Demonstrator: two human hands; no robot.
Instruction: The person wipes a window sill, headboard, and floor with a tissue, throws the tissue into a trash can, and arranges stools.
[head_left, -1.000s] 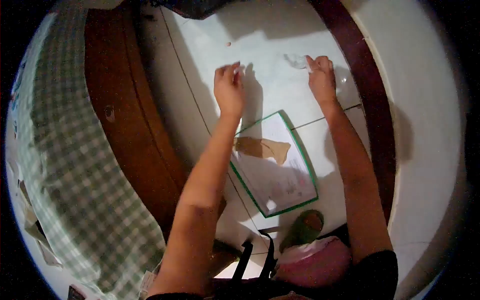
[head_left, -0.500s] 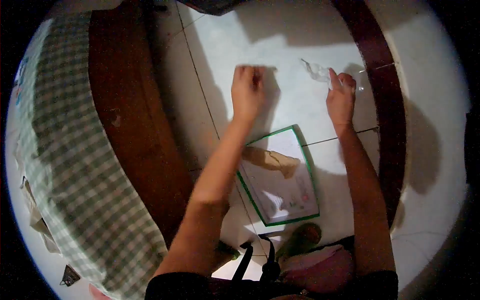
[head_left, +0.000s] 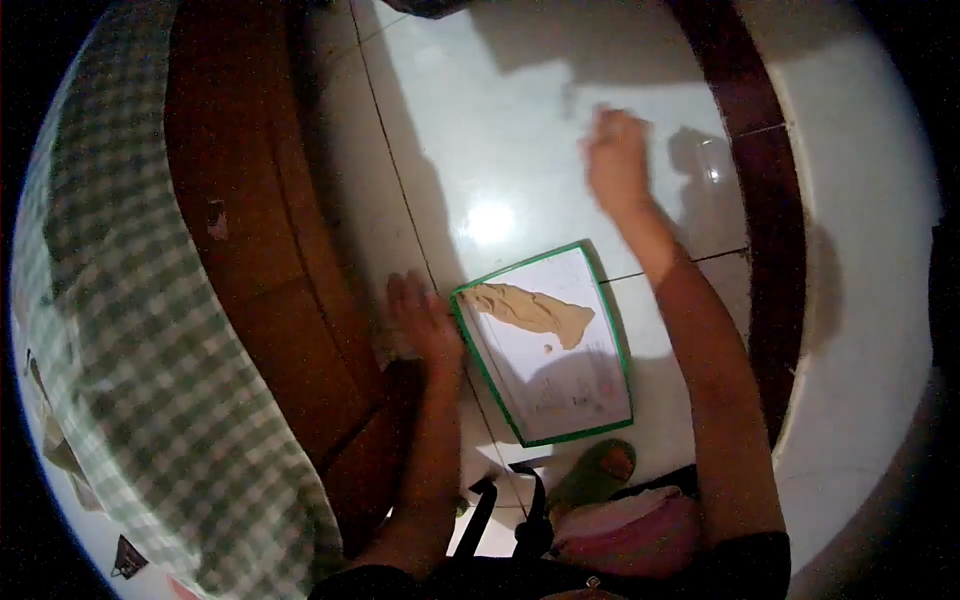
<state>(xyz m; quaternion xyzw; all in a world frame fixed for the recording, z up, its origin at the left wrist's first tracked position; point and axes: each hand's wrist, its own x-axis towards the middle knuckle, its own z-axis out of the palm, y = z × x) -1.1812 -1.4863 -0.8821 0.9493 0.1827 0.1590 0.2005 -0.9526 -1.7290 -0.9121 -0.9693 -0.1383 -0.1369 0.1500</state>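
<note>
My left hand (head_left: 425, 318) is low over the floor, just left of the green-edged white board (head_left: 525, 440). Its fingers look stretched out and apart, slightly blurred, and hold nothing. On the board lies a tan, wrinkled, flat piece (head_left: 530, 312) whose material I cannot make out, with a small tan crumb (head_left: 548, 349) below it. Farther out over the tiles is my right hand (head_left: 618, 160), its fingers curled and smeared by motion. What they hold is not clear. A small shiny glint (head_left: 711, 160) shows on the floor to its right.
Brown wooden furniture (head_left: 260, 280) runs along the left, beside a green checked cloth (head_left: 130, 330). A dark red floor band (head_left: 770, 220) curves along the right. Near my body are a green slipper (head_left: 595, 475), black straps (head_left: 535, 520) and pink fabric (head_left: 630, 530).
My left hand has moved back toward me and left, its fingers opening out. My right hand has moved left and slightly away; the crumpled clear plastic it held no longer shows clearly.
</note>
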